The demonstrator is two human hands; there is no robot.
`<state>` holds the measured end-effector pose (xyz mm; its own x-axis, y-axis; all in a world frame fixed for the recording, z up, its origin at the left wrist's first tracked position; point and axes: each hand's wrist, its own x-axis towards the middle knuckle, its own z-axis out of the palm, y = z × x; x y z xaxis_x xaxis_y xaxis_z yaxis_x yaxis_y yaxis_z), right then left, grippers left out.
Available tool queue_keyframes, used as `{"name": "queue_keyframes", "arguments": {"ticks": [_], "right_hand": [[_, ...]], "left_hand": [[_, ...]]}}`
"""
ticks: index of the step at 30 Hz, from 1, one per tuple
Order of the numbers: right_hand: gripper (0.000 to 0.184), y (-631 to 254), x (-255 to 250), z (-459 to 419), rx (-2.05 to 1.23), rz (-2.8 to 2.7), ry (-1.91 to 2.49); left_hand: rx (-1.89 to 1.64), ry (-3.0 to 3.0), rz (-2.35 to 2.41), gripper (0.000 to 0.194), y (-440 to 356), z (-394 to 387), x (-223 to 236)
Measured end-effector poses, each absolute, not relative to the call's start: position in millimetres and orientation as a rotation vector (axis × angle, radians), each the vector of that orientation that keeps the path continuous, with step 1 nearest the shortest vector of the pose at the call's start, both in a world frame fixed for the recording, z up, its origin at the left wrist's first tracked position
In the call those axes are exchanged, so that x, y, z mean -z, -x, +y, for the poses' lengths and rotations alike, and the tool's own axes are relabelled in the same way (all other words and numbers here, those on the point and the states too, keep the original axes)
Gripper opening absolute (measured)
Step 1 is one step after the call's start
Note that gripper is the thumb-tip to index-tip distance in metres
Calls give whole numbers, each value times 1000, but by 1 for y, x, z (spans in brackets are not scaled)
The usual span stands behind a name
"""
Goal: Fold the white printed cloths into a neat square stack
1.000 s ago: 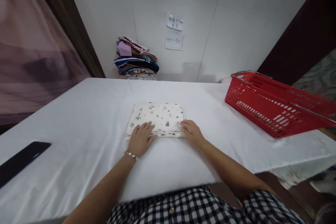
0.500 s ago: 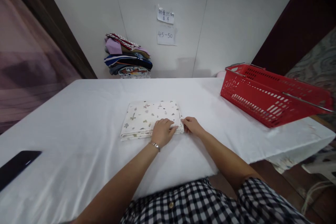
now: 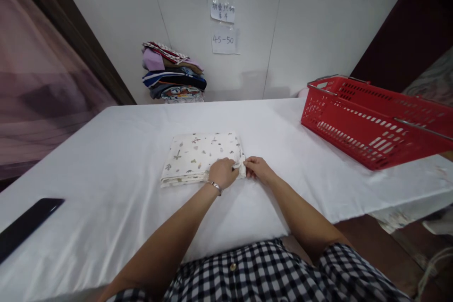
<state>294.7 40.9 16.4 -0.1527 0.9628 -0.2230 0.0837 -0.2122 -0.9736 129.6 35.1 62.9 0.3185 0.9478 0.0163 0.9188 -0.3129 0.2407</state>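
Observation:
A white cloth printed with small plants and leaves lies folded into a thick rectangle in front of me. My left hand, with a bracelet at the wrist, rests on its near right part, fingers curled in and closed on the top layer. Pinched between the fingertips of my right hand is the cloth's right edge, near the front corner. Between the two hands the edge is a little lifted and creased. My left hand covers part of the front fold.
The cloth lies on a table with a white cover. A red plastic basket with metal handles stands at the right. A dark phone lies at the left edge. Against the back wall is a pile of folded fabrics, left of two paper signs.
My left hand has shifted slightly right, its fingers curling in at the corner. The cloth's right edge is now raised and bunched between both hands. The view has tilted slightly.

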Motion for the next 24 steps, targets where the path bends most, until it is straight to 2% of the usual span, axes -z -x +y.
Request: {"name": "queue_keyframes", "arguments": {"ticks": [4,10,15,24], "right_hand": [[24,-298,-16,40,-1496,-1294,1341],[20,-299,-14,39,-1417,-1340,1402],[16,-297,-18,38,-1022,-1391,1396],[27,-292,-18,30,-1014,-1612,1456]], "left_hand": [[-346,-2432,1721,23,-128,33,-57],[-456,-2464,1671,42,-127,34,-51],[-533,-2431,1649,44,-126,32,-47],[-717,-2323,1614,41,-125,27,-47]]}}
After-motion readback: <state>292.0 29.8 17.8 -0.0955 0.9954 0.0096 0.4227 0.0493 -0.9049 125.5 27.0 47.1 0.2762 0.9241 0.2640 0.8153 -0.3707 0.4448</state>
